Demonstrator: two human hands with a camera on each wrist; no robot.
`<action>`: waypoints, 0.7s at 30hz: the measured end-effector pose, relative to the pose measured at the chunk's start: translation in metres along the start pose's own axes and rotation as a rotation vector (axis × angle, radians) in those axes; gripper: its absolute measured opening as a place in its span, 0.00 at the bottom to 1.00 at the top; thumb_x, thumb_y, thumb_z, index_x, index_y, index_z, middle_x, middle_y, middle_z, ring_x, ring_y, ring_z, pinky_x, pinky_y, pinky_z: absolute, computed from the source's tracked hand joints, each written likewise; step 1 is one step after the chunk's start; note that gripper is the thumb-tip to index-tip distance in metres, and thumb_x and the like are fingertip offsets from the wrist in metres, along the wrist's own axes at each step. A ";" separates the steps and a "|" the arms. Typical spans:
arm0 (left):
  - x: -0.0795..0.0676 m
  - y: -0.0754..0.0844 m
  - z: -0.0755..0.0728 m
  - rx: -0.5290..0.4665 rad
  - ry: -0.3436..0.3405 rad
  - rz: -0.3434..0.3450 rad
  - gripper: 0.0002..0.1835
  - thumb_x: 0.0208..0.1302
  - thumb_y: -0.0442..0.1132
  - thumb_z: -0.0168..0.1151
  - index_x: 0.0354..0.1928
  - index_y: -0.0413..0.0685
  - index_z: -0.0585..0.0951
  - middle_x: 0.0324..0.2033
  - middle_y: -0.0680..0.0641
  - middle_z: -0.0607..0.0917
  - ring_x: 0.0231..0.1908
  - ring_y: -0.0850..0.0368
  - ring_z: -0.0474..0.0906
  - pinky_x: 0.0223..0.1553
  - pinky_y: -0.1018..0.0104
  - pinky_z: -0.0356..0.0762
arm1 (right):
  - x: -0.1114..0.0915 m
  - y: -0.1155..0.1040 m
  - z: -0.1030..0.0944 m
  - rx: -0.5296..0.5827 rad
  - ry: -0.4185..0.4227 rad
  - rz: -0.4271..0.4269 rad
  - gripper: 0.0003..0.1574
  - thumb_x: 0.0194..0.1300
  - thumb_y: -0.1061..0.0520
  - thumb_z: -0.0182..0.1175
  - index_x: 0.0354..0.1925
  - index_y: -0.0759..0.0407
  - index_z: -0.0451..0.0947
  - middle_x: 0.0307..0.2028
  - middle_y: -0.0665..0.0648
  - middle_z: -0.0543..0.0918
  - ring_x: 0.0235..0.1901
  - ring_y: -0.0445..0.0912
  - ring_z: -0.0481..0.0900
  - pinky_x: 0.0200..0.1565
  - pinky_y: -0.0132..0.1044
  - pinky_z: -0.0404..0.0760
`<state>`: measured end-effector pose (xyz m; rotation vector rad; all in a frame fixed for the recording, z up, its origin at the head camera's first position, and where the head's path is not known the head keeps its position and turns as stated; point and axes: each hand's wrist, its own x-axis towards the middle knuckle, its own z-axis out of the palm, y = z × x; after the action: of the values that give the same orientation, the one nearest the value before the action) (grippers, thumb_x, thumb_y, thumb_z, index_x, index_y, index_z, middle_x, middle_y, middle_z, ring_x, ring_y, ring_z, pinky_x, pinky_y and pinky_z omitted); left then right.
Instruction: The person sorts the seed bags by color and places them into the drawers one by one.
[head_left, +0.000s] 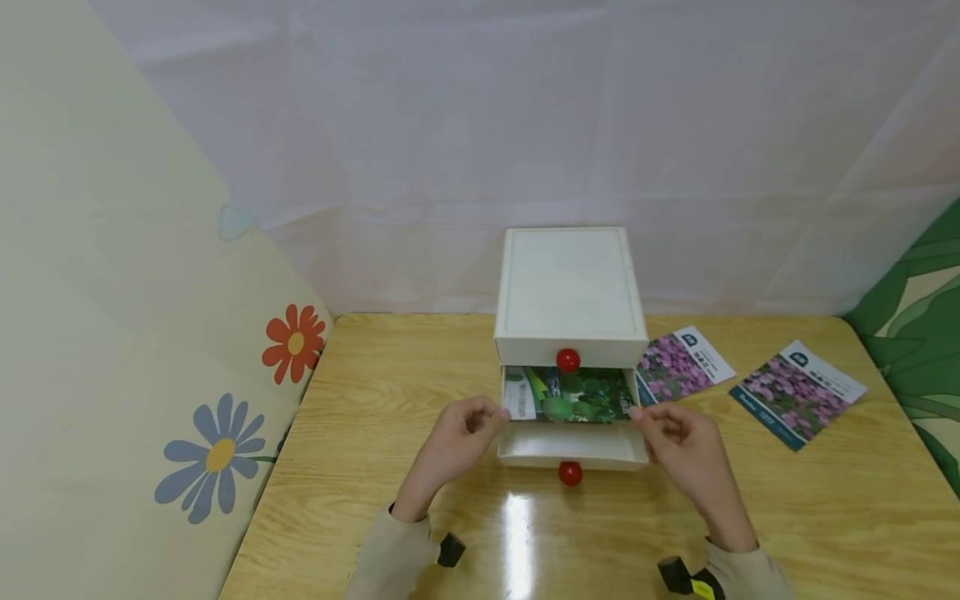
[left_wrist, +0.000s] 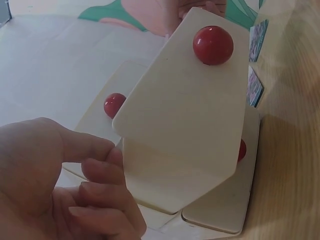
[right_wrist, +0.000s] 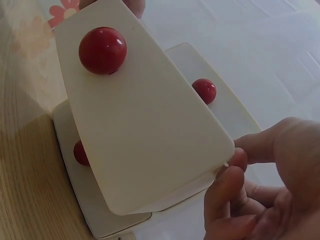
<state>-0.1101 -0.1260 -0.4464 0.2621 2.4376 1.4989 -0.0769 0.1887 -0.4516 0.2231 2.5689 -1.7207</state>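
Observation:
A small white drawer cabinet (head_left: 570,283) stands on the table, one drawer (head_left: 570,461) with a red knob (head_left: 571,473) pulled out. Over the rear of that drawer lies a seed packet (head_left: 581,393) with a green plant picture, its far part under the upper drawer. My left hand (head_left: 457,442) pinches the packet's near left corner beside the drawer's rim. At the opposite corner my right hand (head_left: 686,446) does likewise. Both wrist views show thumb and fingers bunched beside the drawer front (left_wrist: 185,100), which hides the packet there.
Two seed packets with pink flowers lie to the right: one (head_left: 678,367) beside the cabinet, another (head_left: 798,396) farther right. Behind the cabinet hangs a pale cloth (head_left: 450,167). A wall panel (head_left: 112,317) with painted flowers borders the table's left side.

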 end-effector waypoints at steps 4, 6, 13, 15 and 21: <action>-0.001 0.002 -0.001 0.013 -0.007 0.002 0.16 0.72 0.53 0.59 0.34 0.50 0.84 0.18 0.52 0.73 0.18 0.63 0.66 0.17 0.72 0.65 | 0.000 0.000 0.000 -0.035 0.010 0.007 0.30 0.69 0.36 0.60 0.43 0.62 0.83 0.21 0.58 0.82 0.18 0.48 0.77 0.18 0.35 0.74; -0.002 0.002 -0.001 0.023 -0.009 0.008 0.15 0.72 0.53 0.59 0.32 0.51 0.83 0.18 0.53 0.73 0.18 0.63 0.65 0.17 0.73 0.65 | 0.000 0.000 0.000 -0.052 0.013 0.008 0.30 0.68 0.36 0.60 0.42 0.62 0.84 0.20 0.57 0.81 0.16 0.46 0.75 0.16 0.35 0.72; -0.006 0.002 0.000 0.052 -0.028 0.026 0.17 0.72 0.54 0.59 0.29 0.52 0.81 0.17 0.54 0.73 0.18 0.64 0.65 0.17 0.73 0.66 | -0.004 -0.001 0.000 -0.039 0.028 0.007 0.28 0.68 0.38 0.62 0.37 0.62 0.85 0.16 0.55 0.80 0.14 0.43 0.71 0.14 0.34 0.67; -0.007 0.001 0.001 0.061 -0.026 0.026 0.18 0.71 0.55 0.59 0.29 0.50 0.81 0.17 0.55 0.73 0.18 0.64 0.65 0.18 0.72 0.66 | -0.005 -0.001 0.001 -0.031 0.032 0.003 0.27 0.68 0.38 0.63 0.36 0.63 0.85 0.15 0.55 0.79 0.13 0.43 0.70 0.12 0.34 0.66; -0.008 -0.001 0.002 0.058 -0.026 0.028 0.19 0.72 0.55 0.59 0.29 0.48 0.81 0.18 0.55 0.72 0.18 0.64 0.65 0.18 0.72 0.66 | -0.008 -0.001 0.002 -0.044 0.052 0.010 0.27 0.68 0.39 0.63 0.34 0.63 0.84 0.15 0.54 0.79 0.12 0.42 0.70 0.12 0.34 0.67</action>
<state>-0.1020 -0.1271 -0.4466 0.3261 2.4698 1.4288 -0.0692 0.1859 -0.4508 0.2816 2.6337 -1.6756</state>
